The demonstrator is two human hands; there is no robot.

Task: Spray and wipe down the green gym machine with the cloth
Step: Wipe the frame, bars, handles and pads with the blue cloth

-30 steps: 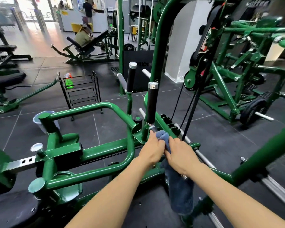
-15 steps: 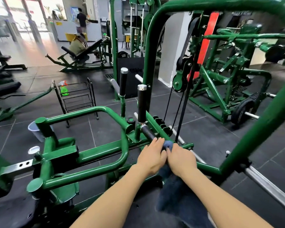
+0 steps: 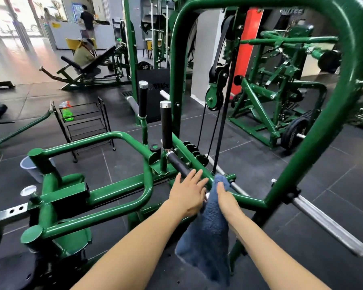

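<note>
Both bare forearms reach forward and down from the bottom of the view. The left hand (image 3: 188, 194) lies flat with its fingers straight and spread, fingertips at the near end of a black handle (image 3: 177, 165) that sticks out of the green machine (image 3: 96, 195). The right hand (image 3: 225, 197) is beside it, palm turned inward, pressed into the cloth (image 3: 205, 233) and gripping it (only the thumb side shows; the fingers are hidden behind the fabric).

White lettering shows on a black panel (image 3: 153, 84) beyond the two upright black grips, but it is too blurred to read.

The cloth is dark blue terry, bunched at the top against the green bar by the handle and hanging down in a loose fold between the forearms. The machine is glossy green tube with black grips capped in chrome. A green spray bottle (image 3: 67, 113) with a red-and-white trigger stands on a black wire rack (image 3: 86, 124), well apart to the left, and a pale bucket (image 3: 30, 169) sits on the dark tiled floor behind the frame.
</note>
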